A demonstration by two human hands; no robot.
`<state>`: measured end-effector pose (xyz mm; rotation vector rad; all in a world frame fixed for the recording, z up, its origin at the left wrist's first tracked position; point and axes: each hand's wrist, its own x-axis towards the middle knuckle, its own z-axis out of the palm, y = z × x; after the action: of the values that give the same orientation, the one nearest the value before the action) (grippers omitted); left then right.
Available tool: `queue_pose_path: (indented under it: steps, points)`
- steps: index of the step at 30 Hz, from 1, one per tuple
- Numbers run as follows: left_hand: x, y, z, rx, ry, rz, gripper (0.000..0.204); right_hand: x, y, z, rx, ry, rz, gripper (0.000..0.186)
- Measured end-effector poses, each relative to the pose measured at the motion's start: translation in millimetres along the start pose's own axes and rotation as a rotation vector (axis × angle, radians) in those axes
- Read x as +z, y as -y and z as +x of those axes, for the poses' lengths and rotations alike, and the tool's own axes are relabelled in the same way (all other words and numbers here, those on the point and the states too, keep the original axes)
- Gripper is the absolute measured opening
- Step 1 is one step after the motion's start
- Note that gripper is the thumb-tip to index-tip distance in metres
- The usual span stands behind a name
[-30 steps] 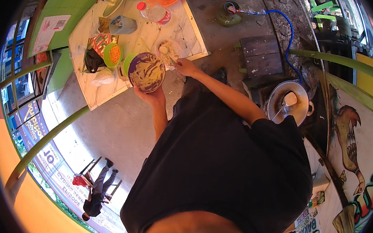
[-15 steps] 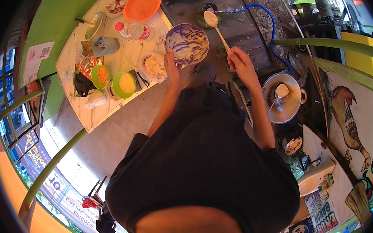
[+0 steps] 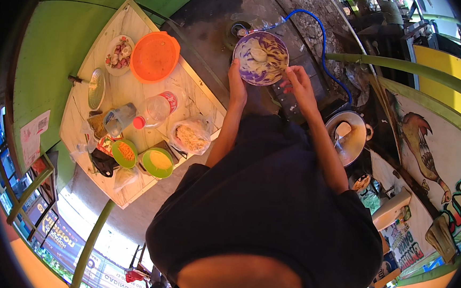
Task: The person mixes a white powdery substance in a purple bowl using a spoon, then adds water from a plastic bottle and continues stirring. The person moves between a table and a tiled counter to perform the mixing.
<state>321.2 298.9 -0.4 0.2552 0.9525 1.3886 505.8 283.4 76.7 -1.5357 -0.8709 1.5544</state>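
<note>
A purple bowl (image 3: 242, 69) smeared inside with pale batter is held out in front of me. My left hand (image 3: 237, 84) is closed on its left rim. In my right hand (image 3: 301, 87), the fingers pinch the handle of a spoon (image 3: 258, 54), whose pale-coated head rests inside the bowl. Part of the spoon's handle blends into the streaks of batter. The bowl is above the dark ground, apart from the table at left. A wok (image 3: 355, 128) with a ladle in it stands right of my right forearm.
On the marble-patterned table (image 3: 196, 96) at left are an orange basin (image 3: 154, 58), a plate of garlic and shallots (image 3: 120, 56), a plastic bottle (image 3: 158, 109), a bag of pale food (image 3: 191, 137) and two green bowls (image 3: 158, 163). A blue hose (image 3: 323, 35) curves toward the wok.
The spoon, held up beside the bowl before, has come down and left into it. My hands are closer together. The view has shifted, so the table sits lower and the bowl farther right.
</note>
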Motion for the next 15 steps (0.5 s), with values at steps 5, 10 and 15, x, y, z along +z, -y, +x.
queue_pose_path:
  steps: [5, 10, 15]
  points:
    - [13.1, -34.3, 63.0, -0.02, -0.098, -0.07, 0.066, 40.2, 39.9, 84.9, 0.105, 0.163, 0.245, 0.055]
    - [38.2, -70.6, 130.1, 0.066, -0.082, -0.081, 0.07, 76.3, 89.2, 151.0, -0.017, 0.134, 0.185, 0.061]
    - [75.7, -98.6, 166.5, 0.118, -0.01, -0.068, 0.066, 90.4, 119.8, 194.6, -0.06, 0.041, 0.312, 0.058]
